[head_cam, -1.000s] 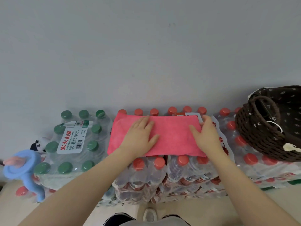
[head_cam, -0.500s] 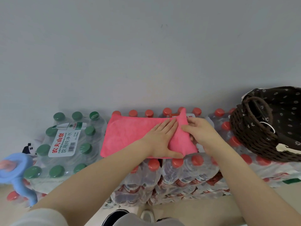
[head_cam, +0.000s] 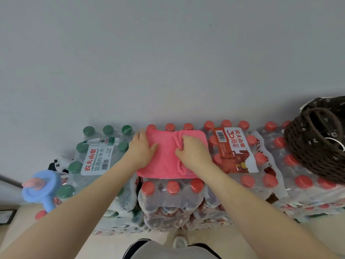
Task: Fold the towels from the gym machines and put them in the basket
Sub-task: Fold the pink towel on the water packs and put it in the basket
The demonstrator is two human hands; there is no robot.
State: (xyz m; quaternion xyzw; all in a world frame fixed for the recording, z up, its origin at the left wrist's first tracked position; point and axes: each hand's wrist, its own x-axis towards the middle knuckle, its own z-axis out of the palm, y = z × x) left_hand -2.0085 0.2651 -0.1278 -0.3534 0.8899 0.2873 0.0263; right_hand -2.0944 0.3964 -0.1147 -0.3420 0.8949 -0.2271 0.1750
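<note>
While the fold is half made: the pink towel [head_cam: 164,157] lies on the red-capped water packs [head_cam: 173,199] that serve as the counter, near their far edge against the wall, between the green-capped pack [head_cam: 97,157] and the labelled red-capped pack [head_cam: 235,152].
Left hand [head_cam: 141,150]: its grip is spread, with straight fingers resting flat on the towel's left part; it would do best to keep pinning that side so the cloth cannot slide over the slick caps.
Right hand [head_cam: 194,156]: its grip is pinching a bunched fold of the towel at the middle, fingers curled round the cloth.
Step in hand, as judged: the gathered flap should be carried across to the left edge, corners matched, then smoothed flat before release.
Basket [head_cam: 315,144]: dark woven, at the right end of the packs, well apart from the towel.
Change from one second back: the towel was then a long strip with both hands spread flat near its ends; now its right end is doubled over and the labelled pack is uncovered.
</note>
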